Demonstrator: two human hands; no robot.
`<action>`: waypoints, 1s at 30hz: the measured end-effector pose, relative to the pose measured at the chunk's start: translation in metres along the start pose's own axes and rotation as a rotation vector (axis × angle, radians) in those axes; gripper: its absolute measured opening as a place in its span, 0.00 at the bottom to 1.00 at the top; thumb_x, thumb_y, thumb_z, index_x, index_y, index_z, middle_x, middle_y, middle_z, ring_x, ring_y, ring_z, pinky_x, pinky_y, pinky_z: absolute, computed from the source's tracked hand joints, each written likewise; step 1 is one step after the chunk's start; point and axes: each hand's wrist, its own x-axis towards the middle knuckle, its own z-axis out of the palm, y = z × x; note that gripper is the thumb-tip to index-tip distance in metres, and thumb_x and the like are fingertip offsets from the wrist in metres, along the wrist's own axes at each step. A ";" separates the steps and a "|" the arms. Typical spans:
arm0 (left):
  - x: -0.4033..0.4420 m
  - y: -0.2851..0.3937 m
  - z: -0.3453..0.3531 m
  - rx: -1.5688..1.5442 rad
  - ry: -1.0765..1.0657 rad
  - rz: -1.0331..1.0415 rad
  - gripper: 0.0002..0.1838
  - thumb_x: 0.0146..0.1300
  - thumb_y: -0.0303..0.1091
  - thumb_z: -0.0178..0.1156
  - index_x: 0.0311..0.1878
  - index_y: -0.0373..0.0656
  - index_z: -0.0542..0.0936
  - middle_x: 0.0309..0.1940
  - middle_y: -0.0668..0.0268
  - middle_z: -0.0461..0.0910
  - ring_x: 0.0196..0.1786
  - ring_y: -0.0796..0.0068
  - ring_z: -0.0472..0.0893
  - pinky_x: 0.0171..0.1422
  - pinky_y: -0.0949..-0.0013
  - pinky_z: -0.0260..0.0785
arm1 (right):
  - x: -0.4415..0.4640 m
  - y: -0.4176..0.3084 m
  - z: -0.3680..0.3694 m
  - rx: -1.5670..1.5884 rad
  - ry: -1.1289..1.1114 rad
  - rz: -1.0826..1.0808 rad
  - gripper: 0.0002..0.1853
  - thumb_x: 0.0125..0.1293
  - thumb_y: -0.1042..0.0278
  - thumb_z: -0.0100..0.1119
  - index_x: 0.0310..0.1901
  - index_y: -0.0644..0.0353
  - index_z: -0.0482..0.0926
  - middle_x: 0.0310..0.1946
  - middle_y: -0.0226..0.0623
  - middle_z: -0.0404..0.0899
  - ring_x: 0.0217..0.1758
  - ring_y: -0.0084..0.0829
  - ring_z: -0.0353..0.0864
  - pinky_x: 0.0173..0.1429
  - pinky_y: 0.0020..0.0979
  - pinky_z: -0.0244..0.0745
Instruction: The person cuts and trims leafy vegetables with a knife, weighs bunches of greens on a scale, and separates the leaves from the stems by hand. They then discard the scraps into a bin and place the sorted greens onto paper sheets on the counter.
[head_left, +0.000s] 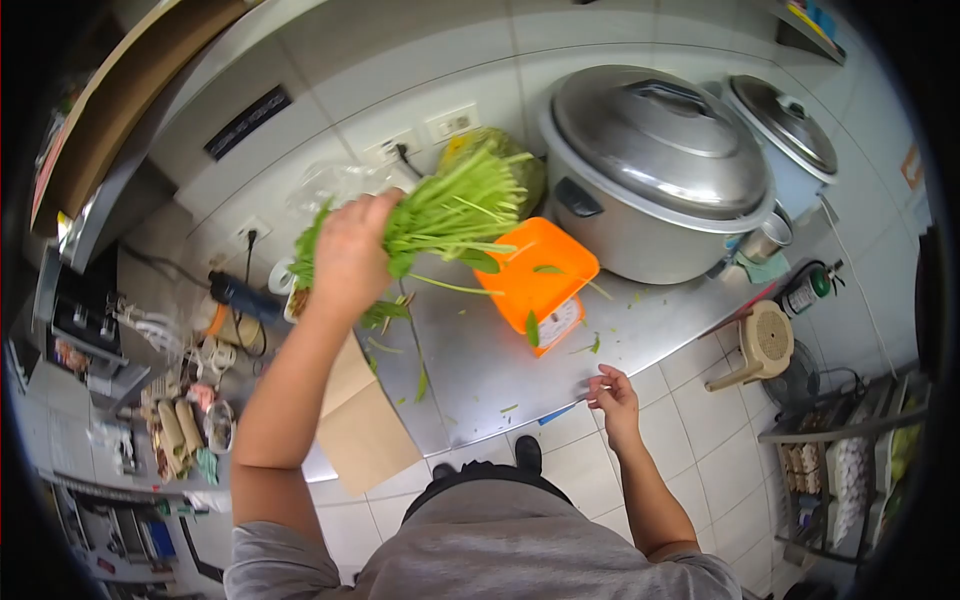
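My left hand (pixel 357 245) is wrapped round a big bunch of leafy greens (pixel 450 205), its pale stems pointing right and its leaves hanging to the left. The bunch is held above the counter, with a few stems trailing over the orange tray (pixel 550 265) of a kitchen scale (pixel 562 325). Some loose leaves lie in and on the edge of that tray. My right hand (pixel 613 400) hangs by the counter's front edge, fingers apart and slightly curled, holding nothing.
A large rice cooker (pixel 660 150) with a metal lid stands right of the scale, a smaller pot (pixel 785 130) behind it. A brown paper bag (pixel 365 425) overhangs the counter edge at left. Leaf scraps dot the steel counter (pixel 470 380). A plastic stool (pixel 765 340) stands right.
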 end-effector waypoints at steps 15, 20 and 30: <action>-0.296 -0.107 0.041 0.115 -0.684 -0.404 0.25 0.52 0.25 0.60 0.57 0.46 0.73 0.41 0.56 0.79 0.47 0.55 0.80 0.52 0.55 0.70 | 0.104 -0.103 0.049 -1.207 0.264 -0.707 0.31 0.55 0.75 0.65 0.64 0.59 0.72 0.55 0.51 0.77 0.55 0.51 0.76 0.58 0.40 0.71; -0.348 -0.119 0.075 0.020 -0.758 -0.513 0.38 0.52 0.32 0.67 0.69 0.49 0.65 0.53 0.53 0.76 0.61 0.53 0.74 0.67 0.46 0.61 | 0.063 -0.141 0.091 -1.004 0.371 -0.482 0.12 0.67 0.73 0.55 0.49 0.62 0.85 0.29 0.39 0.82 0.30 0.32 0.81 0.39 0.31 0.75; -0.351 -0.127 0.027 -0.294 -0.695 -0.649 0.72 0.32 0.53 0.81 0.80 0.53 0.46 0.76 0.47 0.51 0.79 0.48 0.50 0.79 0.33 0.29 | -0.023 -0.027 0.366 -0.458 -0.615 -0.494 0.16 0.67 0.79 0.54 0.54 0.59 0.82 0.38 0.41 0.85 0.39 0.31 0.85 0.45 0.30 0.80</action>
